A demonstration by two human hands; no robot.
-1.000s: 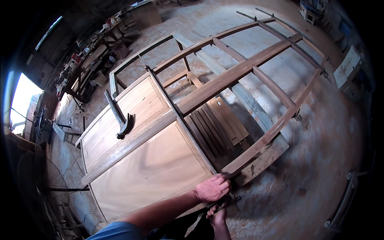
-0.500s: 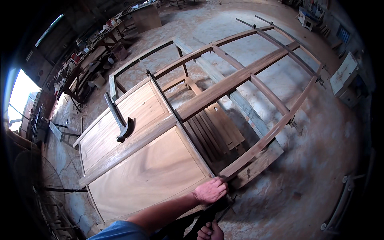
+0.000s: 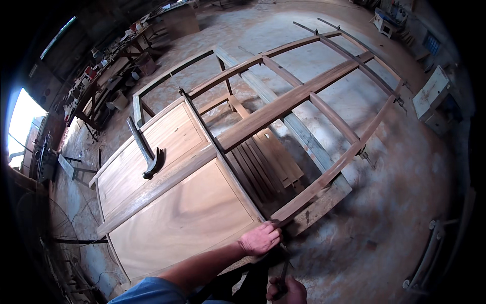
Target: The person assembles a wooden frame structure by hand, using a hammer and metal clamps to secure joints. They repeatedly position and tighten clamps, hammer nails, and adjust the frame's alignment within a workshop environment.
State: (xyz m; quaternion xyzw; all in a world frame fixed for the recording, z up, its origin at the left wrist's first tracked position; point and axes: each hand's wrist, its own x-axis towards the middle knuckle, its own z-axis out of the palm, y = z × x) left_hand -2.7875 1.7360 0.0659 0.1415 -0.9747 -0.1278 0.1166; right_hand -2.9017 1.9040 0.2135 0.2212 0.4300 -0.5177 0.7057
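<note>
A large wooden door frame (image 3: 283, 110) lies across supports, with flat panels (image 3: 182, 218) filling its near left part. A dark bar clamp (image 3: 205, 129) spans the frame beside the panels. My left hand (image 3: 260, 238) is closed over the clamp's near end, at the frame's edge; its fingertips are partly hidden. Low in the view, my right hand (image 3: 287, 290) is wrapped round a dark handle (image 3: 284, 273) just below that end; shadow obscures its full shape. A claw hammer (image 3: 143, 147) rests on the far panel, away from both hands.
More bar clamps (image 3: 349, 53) cross the frame's far end. Under the open part lie several boards (image 3: 276, 157) and a pale support beam (image 3: 314, 144). A cluttered workbench (image 3: 114, 73) stands far left, a white cabinet (image 3: 433, 93) at right, metal bars (image 3: 425, 256) lower right.
My right hand has moved right and a dark handle now shows in its grip. My left hand stays on the clamp's end. The whole view has shifted slightly.
</note>
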